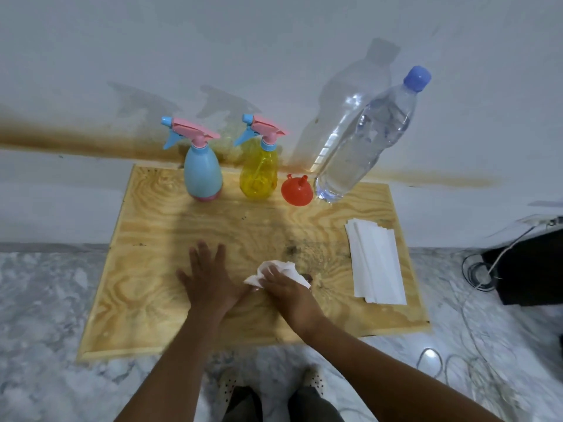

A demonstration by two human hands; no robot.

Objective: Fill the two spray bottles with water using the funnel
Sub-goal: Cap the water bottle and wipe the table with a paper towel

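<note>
A blue spray bottle [202, 172] and a yellow spray bottle [259, 172] stand at the back of the wooden board [146, 269], both with pink and blue trigger heads on. An orange funnel [296, 190] lies mouth down to the right of the yellow bottle. A large clear water bottle [365, 141] with a blue cap stands beside the funnel. My left hand [207, 278] lies flat on the board with fingers spread. My right hand [286, 287] holds a crumpled white tissue [280, 269] against the board near the middle front.
A stack of folded white tissues [376, 263] lies at the board's right side. The board sits low against a white wall. A black box [533, 266] and loose cables [475, 269] lie on the marble floor to the right. My feet are below the board's front edge.
</note>
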